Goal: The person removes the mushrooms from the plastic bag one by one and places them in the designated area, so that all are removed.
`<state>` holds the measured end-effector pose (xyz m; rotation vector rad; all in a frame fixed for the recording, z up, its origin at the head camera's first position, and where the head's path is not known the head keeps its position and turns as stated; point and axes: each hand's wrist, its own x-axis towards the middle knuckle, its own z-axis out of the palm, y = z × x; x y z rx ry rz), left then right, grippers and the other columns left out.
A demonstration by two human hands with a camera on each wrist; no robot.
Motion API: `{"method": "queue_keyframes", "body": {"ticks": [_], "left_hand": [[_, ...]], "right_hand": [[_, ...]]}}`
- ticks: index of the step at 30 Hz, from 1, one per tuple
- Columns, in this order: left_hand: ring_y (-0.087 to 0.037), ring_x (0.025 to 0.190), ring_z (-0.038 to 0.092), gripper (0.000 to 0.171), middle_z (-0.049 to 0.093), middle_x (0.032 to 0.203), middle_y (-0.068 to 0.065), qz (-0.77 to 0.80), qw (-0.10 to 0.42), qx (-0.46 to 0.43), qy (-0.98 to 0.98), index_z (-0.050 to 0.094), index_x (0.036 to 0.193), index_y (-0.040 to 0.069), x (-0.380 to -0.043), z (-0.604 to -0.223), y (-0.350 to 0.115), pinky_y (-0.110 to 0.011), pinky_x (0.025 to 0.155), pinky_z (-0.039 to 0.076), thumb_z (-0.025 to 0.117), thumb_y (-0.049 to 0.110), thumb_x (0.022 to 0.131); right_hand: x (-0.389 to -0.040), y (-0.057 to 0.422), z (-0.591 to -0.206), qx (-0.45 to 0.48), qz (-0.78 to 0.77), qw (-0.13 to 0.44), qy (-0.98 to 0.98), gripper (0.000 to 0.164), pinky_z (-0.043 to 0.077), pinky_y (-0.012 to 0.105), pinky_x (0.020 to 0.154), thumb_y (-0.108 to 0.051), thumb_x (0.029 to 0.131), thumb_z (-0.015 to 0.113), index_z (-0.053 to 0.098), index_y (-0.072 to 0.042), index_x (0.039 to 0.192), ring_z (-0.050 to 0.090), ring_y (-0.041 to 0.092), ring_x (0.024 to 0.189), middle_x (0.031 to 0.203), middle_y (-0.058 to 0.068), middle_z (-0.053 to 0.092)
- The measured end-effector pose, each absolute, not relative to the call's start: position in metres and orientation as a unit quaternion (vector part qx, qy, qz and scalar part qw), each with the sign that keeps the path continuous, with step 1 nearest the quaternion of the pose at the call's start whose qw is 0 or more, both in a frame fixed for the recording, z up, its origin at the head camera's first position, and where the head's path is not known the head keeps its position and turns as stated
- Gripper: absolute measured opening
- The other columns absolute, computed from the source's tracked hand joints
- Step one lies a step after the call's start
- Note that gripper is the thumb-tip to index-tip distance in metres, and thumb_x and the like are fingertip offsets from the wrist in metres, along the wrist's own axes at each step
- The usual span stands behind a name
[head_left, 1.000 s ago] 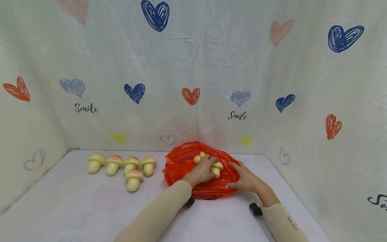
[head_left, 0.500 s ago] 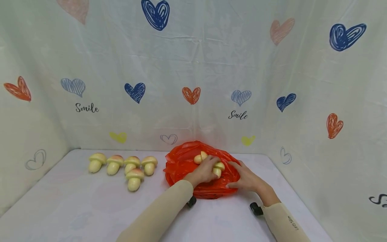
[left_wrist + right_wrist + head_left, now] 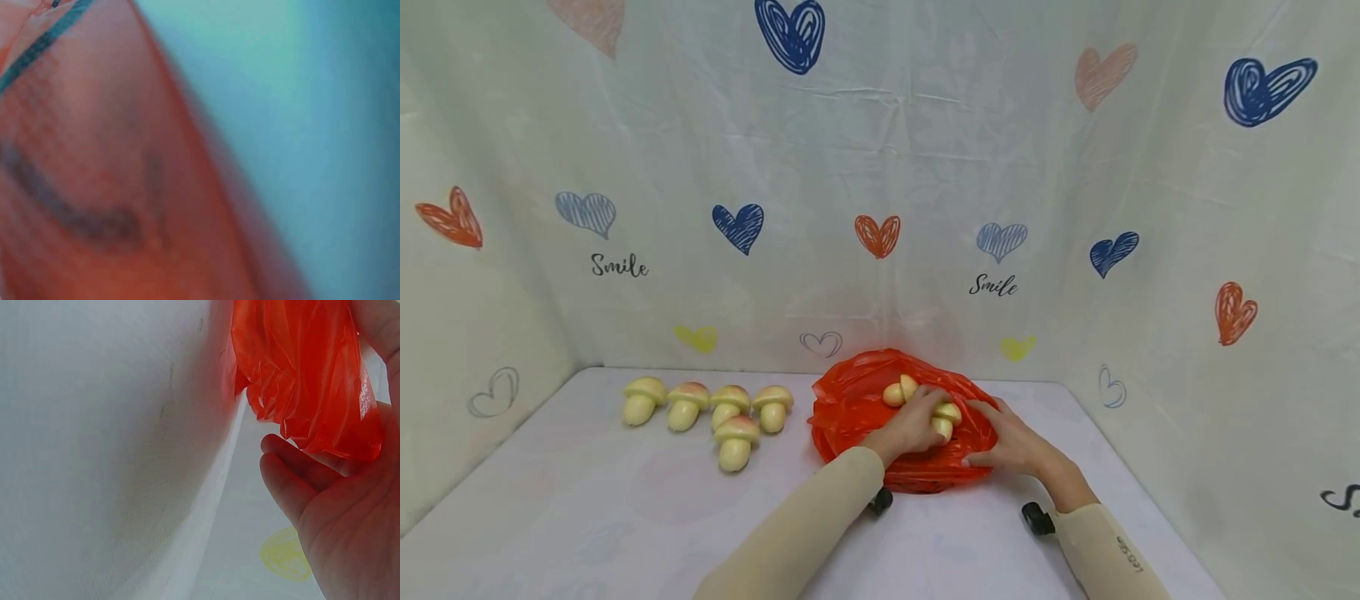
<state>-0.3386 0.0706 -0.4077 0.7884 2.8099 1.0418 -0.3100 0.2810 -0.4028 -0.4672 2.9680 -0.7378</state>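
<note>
A red plastic bag lies with its mouth spread wide at the back middle of the table. My left hand reaches into it, fingers curled over a toy mushroom with a pale cap and stem. Just left of the knuckles, another mushroom lies in the bag, partly covered by the hand. My right hand holds the bag's right side between thumb and fingers; in the right wrist view the red plastic runs between them. Blurred red plastic fills much of the left wrist view.
Left of the bag, several mushrooms stand in a row on the white table, with one mushroom in front. A white curtain printed with hearts encloses the back and sides.
My left hand has shifted very slightly right within the bag, along with the mushroom under its fingers. My right hand keeps its place at the bag's side. The head view has turned a little.
</note>
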Motion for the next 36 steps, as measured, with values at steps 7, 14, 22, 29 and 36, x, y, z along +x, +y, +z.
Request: {"method": "queue_keyframes", "body": {"ticks": [7, 14, 22, 29, 36], "left_hand": [[-0.015, 0.109, 0.048, 0.061, 0.041, 0.132, -0.001, 0.337, 0.02, 0.26, 0.905, 0.048, 0.137, 0.022, -0.339, -0.407, 0.073, -0.034, 0.092, 0.047, 0.075, 0.016, 0.082], [-0.019, 0.112, 0.048, 0.062, 0.038, 0.138, -0.005, 0.373, 0.018, 0.251, 0.893, 0.048, 0.137, 0.02, -0.334, -0.405, 0.065, -0.038, 0.092, 0.047, 0.076, 0.013, 0.081], [-0.02, 0.102, 0.049, 0.064, 0.04, 0.129, -0.007, 0.407, 0.008, 0.25, 0.878, 0.049, 0.136, 0.02, -0.324, -0.402, 0.048, -0.031, 0.075, 0.051, 0.075, 0.008, 0.079], [-0.019, 0.105, 0.048, 0.064, 0.039, 0.127, -0.003, 0.404, 0.012, 0.247, 0.881, 0.048, 0.136, 0.022, -0.307, -0.395, 0.035, -0.031, 0.079, 0.051, 0.075, 0.01, 0.08], [-0.018, 0.108, 0.047, 0.062, 0.038, 0.131, -0.002, 0.405, -0.001, 0.271, 0.873, 0.049, 0.134, 0.023, -0.291, -0.388, 0.022, -0.032, 0.083, 0.05, 0.073, 0.009, 0.079]], "right_hand": [[-0.31, 0.284, -0.403, -0.141, -0.244, 0.021, 0.959, 0.095, 0.043, 0.057, 0.094, -0.051, 0.066, 0.082, 0.038, -0.021, 0.145, 0.037, 0.035, 0.129, 0.148, 0.013, 0.027], [-0.31, 0.283, -0.403, -0.144, -0.244, 0.025, 0.959, 0.095, 0.044, 0.056, 0.094, -0.052, 0.066, 0.081, 0.037, -0.021, 0.145, 0.036, 0.034, 0.13, 0.148, 0.012, 0.027], [-0.313, 0.279, -0.405, -0.146, -0.242, 0.027, 0.959, 0.095, 0.043, 0.057, 0.094, -0.052, 0.066, 0.081, 0.037, -0.023, 0.145, 0.039, 0.033, 0.128, 0.147, 0.011, 0.029], [-0.312, 0.279, -0.408, -0.134, -0.242, 0.029, 0.961, 0.096, 0.043, 0.058, 0.094, -0.053, 0.064, 0.082, 0.038, -0.025, 0.144, 0.037, 0.032, 0.129, 0.147, 0.01, 0.03], [-0.311, 0.283, -0.407, -0.141, -0.24, 0.02, 0.96, 0.096, 0.043, 0.058, 0.094, -0.053, 0.065, 0.081, 0.037, -0.023, 0.145, 0.037, 0.032, 0.129, 0.146, 0.01, 0.03]]}}
